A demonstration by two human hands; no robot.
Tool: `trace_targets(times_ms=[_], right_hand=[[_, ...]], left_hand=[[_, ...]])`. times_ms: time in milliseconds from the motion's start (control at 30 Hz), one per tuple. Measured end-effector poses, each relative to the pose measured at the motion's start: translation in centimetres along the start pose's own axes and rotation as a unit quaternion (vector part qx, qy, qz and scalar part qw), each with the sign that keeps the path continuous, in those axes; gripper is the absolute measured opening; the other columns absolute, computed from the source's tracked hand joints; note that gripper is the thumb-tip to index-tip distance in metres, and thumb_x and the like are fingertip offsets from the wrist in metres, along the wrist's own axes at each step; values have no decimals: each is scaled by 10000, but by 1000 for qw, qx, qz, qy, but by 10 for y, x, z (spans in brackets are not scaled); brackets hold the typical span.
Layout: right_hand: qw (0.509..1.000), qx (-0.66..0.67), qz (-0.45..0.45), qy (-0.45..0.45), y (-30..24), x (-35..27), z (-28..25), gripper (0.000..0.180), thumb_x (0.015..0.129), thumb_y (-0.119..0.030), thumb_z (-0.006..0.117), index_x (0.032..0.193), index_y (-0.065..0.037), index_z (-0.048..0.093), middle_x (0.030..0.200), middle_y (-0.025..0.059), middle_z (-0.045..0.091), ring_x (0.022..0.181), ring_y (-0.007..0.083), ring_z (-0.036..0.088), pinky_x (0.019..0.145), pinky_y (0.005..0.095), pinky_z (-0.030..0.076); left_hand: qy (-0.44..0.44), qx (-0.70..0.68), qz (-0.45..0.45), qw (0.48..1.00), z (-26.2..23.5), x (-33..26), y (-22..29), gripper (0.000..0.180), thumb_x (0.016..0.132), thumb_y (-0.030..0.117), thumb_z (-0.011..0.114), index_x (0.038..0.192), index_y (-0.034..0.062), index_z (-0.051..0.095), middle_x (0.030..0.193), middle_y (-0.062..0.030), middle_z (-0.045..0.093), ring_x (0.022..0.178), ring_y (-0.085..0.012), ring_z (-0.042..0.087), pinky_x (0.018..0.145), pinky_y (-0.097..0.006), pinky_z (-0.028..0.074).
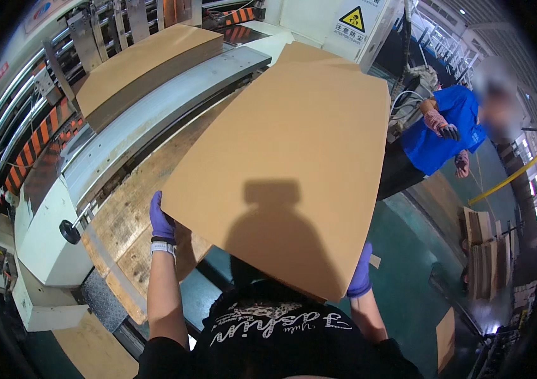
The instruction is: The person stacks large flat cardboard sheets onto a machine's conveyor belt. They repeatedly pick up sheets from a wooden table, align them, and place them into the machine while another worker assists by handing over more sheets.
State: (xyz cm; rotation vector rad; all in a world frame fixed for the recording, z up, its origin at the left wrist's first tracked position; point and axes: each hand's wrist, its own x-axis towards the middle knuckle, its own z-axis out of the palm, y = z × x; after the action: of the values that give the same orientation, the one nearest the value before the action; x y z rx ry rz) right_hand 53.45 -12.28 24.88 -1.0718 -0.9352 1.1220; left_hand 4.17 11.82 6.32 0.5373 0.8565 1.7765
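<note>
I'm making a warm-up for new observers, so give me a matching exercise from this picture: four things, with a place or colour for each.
Things:
1. Large cardboard
2. Cardboard stack
3. Co-worker's shirt
4. Pale wristband

Places or colours:
A. Blue
B. On the person's left wrist
C. Between the left hand and right hand
D. Upper left of the picture

Pairs: 1-C, 2-D, 3-A, 4-B

A yellow warning triangle marks a white panel at the top. On the right is a co-worker in a blue shirt and gloves, with a yellow bar farther right. At the left, a black knob juts out below orange-and-black stripes.
</note>
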Motion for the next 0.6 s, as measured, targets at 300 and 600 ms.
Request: trace_targets(times_ms=[300, 600], right_hand=[[977, 138, 21, -163, -62, -31, 67, 492, 973, -331, 470, 1351, -20, 426, 1310, 137, 528, 1175, 249, 533, 986, 390, 435], [805, 28, -17, -592, -99, -27, 145, 318, 964, -199, 540, 1205, 4, 583, 1176, 160, 620, 1099, 223, 564, 945, 385, 447]], left_hand=[[-18, -113, -151, 982, -27, -73, 83, 313, 939, 317, 471, 993, 53, 631, 974, -88, 675, 883, -206, 632, 832, -340, 502], [11, -3, -206, 979, -118, -153, 120, 436, 909, 387, 501, 1093, 6, 604, 1029, -148, 662, 916, -265, 636, 845, -347, 507]])
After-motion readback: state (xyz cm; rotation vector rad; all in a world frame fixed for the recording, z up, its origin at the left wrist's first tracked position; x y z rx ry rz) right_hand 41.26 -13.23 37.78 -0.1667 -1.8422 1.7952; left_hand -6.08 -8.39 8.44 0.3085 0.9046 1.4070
